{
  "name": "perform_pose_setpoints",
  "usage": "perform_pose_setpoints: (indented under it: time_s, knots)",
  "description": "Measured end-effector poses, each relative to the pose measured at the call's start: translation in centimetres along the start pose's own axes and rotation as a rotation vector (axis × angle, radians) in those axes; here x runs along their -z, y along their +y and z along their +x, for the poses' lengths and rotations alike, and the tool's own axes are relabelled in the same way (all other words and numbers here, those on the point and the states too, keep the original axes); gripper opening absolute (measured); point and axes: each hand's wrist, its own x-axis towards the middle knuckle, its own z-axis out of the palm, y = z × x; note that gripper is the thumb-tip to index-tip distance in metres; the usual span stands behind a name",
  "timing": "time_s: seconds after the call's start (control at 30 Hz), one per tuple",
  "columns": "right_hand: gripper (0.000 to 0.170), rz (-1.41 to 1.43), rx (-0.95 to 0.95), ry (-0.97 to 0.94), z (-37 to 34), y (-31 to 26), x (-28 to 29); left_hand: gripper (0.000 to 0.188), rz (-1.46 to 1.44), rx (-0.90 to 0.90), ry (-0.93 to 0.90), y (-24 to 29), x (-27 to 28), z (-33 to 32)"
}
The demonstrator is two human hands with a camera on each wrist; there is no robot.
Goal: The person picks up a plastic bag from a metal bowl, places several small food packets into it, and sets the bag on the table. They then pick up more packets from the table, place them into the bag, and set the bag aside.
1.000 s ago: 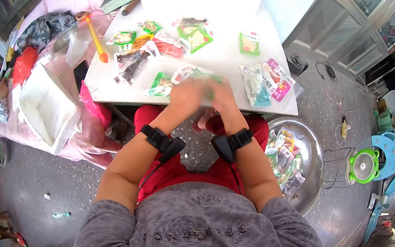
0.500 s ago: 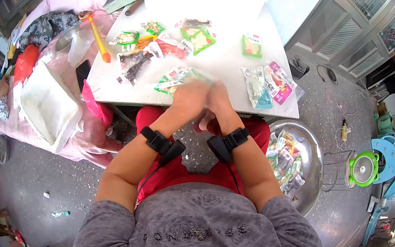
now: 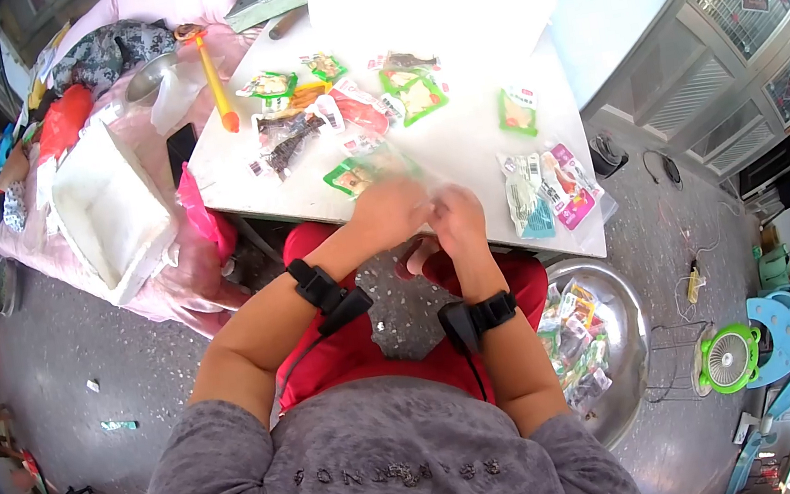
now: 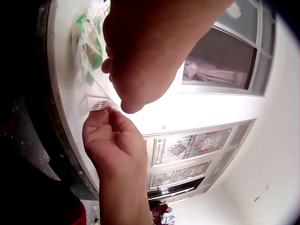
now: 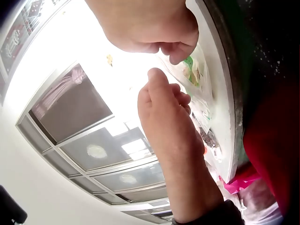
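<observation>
Both hands meet at the table's near edge over a clear plastic food packet point(image 3: 353, 178) with green print and pale contents. In the left wrist view, my right hand point(image 4: 115, 138) pinches a corner of this packet point(image 4: 89, 58) between thumb and curled fingers. My left hand point(image 3: 392, 213) grips the packet's edge close beside it; the right wrist view shows that left hand point(image 5: 166, 105) with its fingers curled and thumb extended. Blur softens both hands in the head view, and the left hand hides part of the packet.
Several food packets point(image 3: 289, 141) lie farther back on the white table point(image 3: 473, 155). At right are a green packet point(image 3: 518, 112) and a purple one point(image 3: 571, 184). A metal basin point(image 3: 627, 315) of packets stands on the floor; a white foam box point(image 3: 112, 211) sits at left.
The right hand's fingers, earlier stretched forward over the packet, are now curled at its corner. The packet reaches out left of the hands. The head view has shifted slightly.
</observation>
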Motion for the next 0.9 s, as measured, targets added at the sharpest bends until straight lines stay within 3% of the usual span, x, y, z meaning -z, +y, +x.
perform_pose_setpoints:
  time_s: [0.1,0.23,0.4,0.5,0.7,0.83,0.9]
  knots:
    - [0.019,-0.248,0.103,0.29,-1.2,-1.4,-1.1,0.023,0.035,0.133,-0.078,-1.7,0.8,0.9]
    - [0.019,-0.387,0.284,0.329,-1.1,-1.2,-0.2,0.021,0.009,0.196,0.032,-6.0,3.5,2.7]
    - [0.016,-0.788,0.552,0.269,0.7,1.0,2.5,0.023,0.186,0.344,0.136,-16.9,3.7,5.4]
    - [0.017,-0.917,0.594,0.261,0.8,1.3,2.8,0.027,0.323,0.576,-0.007,-20.9,5.0,6.6]
    - [0.017,-0.888,0.61,0.211,0.6,1.4,2.9,0.022,0.677,0.405,-0.041,-25.7,5.4,6.4]
    - [0.017,-0.941,0.601,0.226,0.5,1.3,2.9,0.018,0.756,0.322,-0.126,-26.2,5.7,6.7]
    - [0.017,-0.905,0.594,0.213,0.4,1.4,2.8,0.018,0.722,0.376,-0.171,-26.3,5.5,6.8]
